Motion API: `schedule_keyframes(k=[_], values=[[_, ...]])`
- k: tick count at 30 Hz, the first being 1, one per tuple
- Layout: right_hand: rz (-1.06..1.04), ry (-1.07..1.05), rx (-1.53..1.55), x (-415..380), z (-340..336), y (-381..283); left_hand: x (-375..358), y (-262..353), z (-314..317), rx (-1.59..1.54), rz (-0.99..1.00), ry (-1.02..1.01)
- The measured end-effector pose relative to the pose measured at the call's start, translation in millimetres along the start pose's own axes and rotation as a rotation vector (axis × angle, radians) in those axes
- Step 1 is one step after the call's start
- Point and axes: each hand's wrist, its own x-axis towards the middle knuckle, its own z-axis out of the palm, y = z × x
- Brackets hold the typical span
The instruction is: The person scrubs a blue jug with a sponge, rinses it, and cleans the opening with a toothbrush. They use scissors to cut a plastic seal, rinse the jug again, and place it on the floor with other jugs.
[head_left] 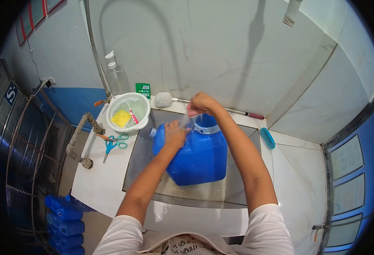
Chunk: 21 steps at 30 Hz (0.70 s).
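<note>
A big blue plastic jug (197,159) stands in the grey sink (242,178), with a small pale spout cap (153,132) at its left and a wide round neck (208,127) at its right. My left hand (176,135) is over the jug's top, its fingers smeared by motion. Just above the neck, my right hand (202,104) is curled closed, fingers pointing down. A pale, see-through streak shows between the two hands; I cannot tell what it is.
Left of the sink are a white basin (110,112) with a yellow sponge (121,118), teal scissors (110,145), and a pump bottle (117,78). A long-handled brush (163,100) lies behind; a turquoise brush (267,138) sits right. Blue jugs (68,223) stand on the floor.
</note>
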Motion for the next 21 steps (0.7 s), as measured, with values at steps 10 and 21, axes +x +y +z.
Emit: schedule_keyframes(k=[10, 21], values=[[-0.072, 0.028, -0.124, -3, 0, 19, 14, 46, -25, -0.477, 0.366, -0.066], [-0.35, 0.117, -0.849, -160, 36, 139, -73, -13, -94, -0.202, 0.608, -0.365]])
